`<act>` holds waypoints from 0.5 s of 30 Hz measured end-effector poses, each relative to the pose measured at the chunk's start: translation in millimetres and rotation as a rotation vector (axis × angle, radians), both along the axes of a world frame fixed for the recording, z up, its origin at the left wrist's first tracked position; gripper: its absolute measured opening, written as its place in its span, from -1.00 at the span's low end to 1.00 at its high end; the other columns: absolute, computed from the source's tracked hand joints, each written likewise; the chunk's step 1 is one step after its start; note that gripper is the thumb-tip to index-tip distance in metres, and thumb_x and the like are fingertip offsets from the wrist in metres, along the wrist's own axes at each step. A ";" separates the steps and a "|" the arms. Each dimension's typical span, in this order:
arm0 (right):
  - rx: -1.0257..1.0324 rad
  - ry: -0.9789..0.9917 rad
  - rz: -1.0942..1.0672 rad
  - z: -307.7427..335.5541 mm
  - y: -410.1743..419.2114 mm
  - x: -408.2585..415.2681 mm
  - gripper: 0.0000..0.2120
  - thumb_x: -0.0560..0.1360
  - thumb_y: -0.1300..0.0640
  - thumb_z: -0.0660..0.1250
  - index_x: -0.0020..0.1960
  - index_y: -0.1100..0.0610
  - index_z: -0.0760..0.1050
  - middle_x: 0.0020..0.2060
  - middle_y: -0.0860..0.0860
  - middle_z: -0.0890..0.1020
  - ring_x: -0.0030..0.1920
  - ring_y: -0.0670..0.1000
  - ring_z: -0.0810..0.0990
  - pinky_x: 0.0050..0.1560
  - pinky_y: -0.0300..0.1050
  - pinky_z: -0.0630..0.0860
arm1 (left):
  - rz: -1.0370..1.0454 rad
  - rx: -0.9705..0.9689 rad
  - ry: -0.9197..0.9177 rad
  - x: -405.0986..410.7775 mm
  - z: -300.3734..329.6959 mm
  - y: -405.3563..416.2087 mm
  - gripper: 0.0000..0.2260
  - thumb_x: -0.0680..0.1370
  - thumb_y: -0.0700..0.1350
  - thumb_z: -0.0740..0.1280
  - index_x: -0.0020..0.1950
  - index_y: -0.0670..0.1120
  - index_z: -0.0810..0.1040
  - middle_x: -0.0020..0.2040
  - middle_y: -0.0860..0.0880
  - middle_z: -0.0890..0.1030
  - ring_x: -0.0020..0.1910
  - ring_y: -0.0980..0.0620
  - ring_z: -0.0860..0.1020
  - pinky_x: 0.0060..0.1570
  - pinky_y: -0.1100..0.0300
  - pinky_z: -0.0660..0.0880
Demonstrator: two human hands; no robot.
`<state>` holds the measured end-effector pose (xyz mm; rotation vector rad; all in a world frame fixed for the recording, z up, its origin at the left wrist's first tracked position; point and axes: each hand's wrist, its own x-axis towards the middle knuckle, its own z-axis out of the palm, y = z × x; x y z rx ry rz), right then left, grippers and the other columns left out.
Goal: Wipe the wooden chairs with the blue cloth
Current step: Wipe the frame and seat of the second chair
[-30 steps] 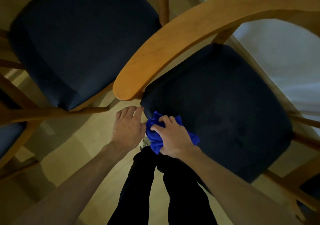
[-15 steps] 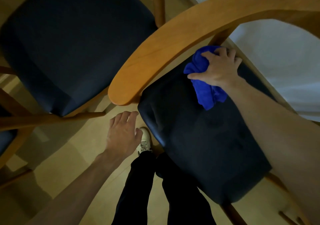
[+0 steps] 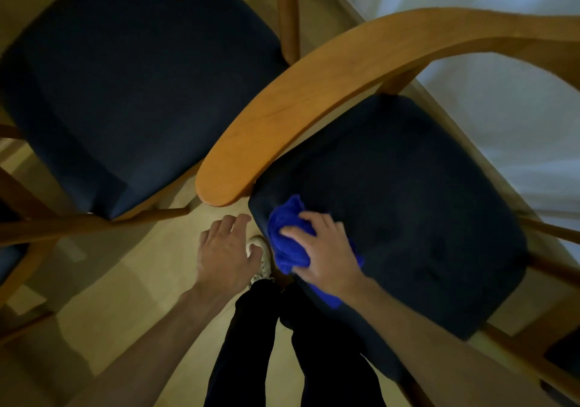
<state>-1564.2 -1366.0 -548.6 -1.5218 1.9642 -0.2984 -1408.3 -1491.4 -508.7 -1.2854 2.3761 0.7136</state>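
A wooden chair with a curved orange-brown armrest (image 3: 314, 99) and a dark navy seat cushion (image 3: 423, 206) stands right in front of me. My right hand (image 3: 326, 256) grips a bunched blue cloth (image 3: 288, 240) and holds it down on the near left corner of that cushion. My left hand (image 3: 224, 249) hovers just left of the seat corner with relaxed fingers, holding nothing. A second wooden chair with a dark seat (image 3: 131, 80) stands to the left.
My legs in black trousers (image 3: 282, 344) and a white shoe (image 3: 262, 259) are below the hands on a light wood floor (image 3: 119, 297). White curtain fabric (image 3: 502, 61) hangs at the right. More wooden chair frames sit at the left edge (image 3: 18, 227) and the lower right.
My right hand has pulled the blue cloth from the far back of the seat, under the armrest, to the near left corner. My left hand has hardly moved.
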 end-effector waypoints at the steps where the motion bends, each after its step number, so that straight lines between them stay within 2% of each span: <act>1: 0.011 -0.003 0.057 0.9 2.8 0.2 -0.35 0.33 -0.08 0.50 0.38 -0.14 0.40 0.35 0.06 0.39 0.29 0.14 0.39 0.23 0.12 0.37 | 0.016 -0.002 -0.015 -0.1 -0.2 -2.1 -0.57 0.49 -0.03 0.32 0.35 -0.06 0.40 0.18 -0.06 0.52 0.18 -0.09 0.46 0.17 -0.01 0.38; 4: 0.000 -0.032 0.058 15.0 -10.7 -30.8 -0.33 0.31 -0.05 0.52 0.39 -0.10 0.43 0.33 0.09 0.41 0.23 0.17 0.43 0.23 0.11 0.40 | 0.030 0.005 -0.017 -1.4 -3.7 -6.6 -0.58 0.50 -0.04 0.32 0.35 -0.07 0.40 0.18 -0.07 0.52 0.19 -0.10 0.45 0.18 -0.02 0.36; 6: -0.127 0.026 -0.132 24.1 -31.9 -70.1 -0.30 0.25 -0.05 0.53 0.38 -0.04 0.47 0.30 0.15 0.45 0.18 0.24 0.49 0.20 0.19 0.46 | 0.026 0.020 0.005 -4.0 -7.0 -6.6 -0.58 0.49 -0.06 0.33 0.34 -0.08 0.41 0.16 -0.08 0.53 0.18 -0.12 0.45 0.17 -0.02 0.36; 8: -0.201 0.125 -0.344 25.7 -57.4 -119.0 -0.26 0.27 -0.20 0.45 0.40 -0.03 0.41 0.34 0.19 0.42 0.24 0.27 0.46 0.25 0.25 0.44 | 0.045 0.051 0.016 -8.0 -11.4 -5.8 -0.58 0.49 -0.04 0.32 0.34 -0.07 0.40 0.16 -0.07 0.52 0.17 -0.10 0.45 0.16 -0.01 0.37; 10: -0.041 0.224 -0.389 18.9 -82.4 -168.1 -0.18 0.32 -0.44 0.32 0.48 -0.11 0.28 0.50 0.20 0.23 0.44 0.31 0.27 0.43 0.25 0.26 | 0.079 0.091 0.018 -11.0 -15.2 -3.1 -0.57 0.50 -0.03 0.32 0.35 -0.06 0.37 0.17 -0.06 0.51 0.17 -0.09 0.45 0.16 0.00 0.39; 12: 0.212 0.295 -0.308 6.1 -95.7 -198.3 -0.08 0.30 -0.60 0.20 0.53 -0.22 0.12 0.59 0.16 0.07 0.52 0.33 0.09 0.45 0.30 0.09 | 0.093 0.123 0.024 -13.6 -17.4 2.9 -0.56 0.51 -0.01 0.32 0.37 -0.04 0.35 0.18 -0.05 0.51 0.17 -0.07 0.45 0.17 0.02 0.40; 13: 0.258 0.307 -0.278 -2.5 -97.3 -203.7 -0.07 0.29 -0.61 0.20 0.54 -0.23 0.09 0.59 0.14 0.08 0.54 0.31 0.07 0.46 0.32 0.06 | 0.089 0.130 0.027 -14.2 -17.8 6.5 -0.56 0.52 -0.01 0.32 0.37 -0.04 0.35 0.18 -0.04 0.51 0.16 -0.06 0.46 0.16 0.04 0.40; 15: 0.171 0.264 -0.330 -14.0 -99.3 -197.3 -0.14 0.34 -0.47 0.33 0.52 -0.14 0.17 0.55 0.12 0.20 0.55 0.25 0.11 0.50 0.32 0.06 | 0.080 0.122 0.038 -13.4 -18.3 13.0 -0.56 0.51 0.00 0.33 0.37 -0.04 0.35 0.16 -0.04 0.51 0.13 -0.05 0.46 0.13 0.05 0.41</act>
